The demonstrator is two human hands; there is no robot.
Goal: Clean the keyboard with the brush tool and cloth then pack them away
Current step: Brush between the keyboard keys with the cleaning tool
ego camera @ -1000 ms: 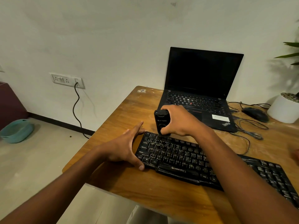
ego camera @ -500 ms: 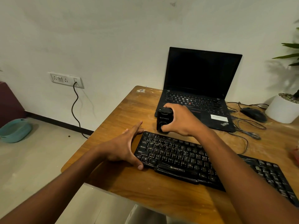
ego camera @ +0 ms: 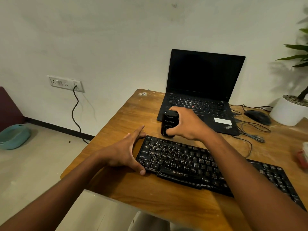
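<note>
Brush tool [ego camera: 169, 125] shifted off keyboard [ego camera: 200, 164] onto table [ego camera: 126, 117], right hand [ego camera: 186, 125] grip wrapping it, left hand [ego camera: 124, 151] spread bracing keyboard

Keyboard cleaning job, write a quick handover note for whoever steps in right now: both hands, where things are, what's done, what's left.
Left hand: open, thumb and fingers bracing the left end of the keyboard.
Right hand: grips the black brush tool, upright just behind the keyboard's back edge, in front of the laptop.
Keyboard lies flat on the wooden table.
Cloth: not identifiable in view.
Done: cannot tell how much has been brushed.
Left: finish brushing, wipe with the cloth, pack both away.
</note>
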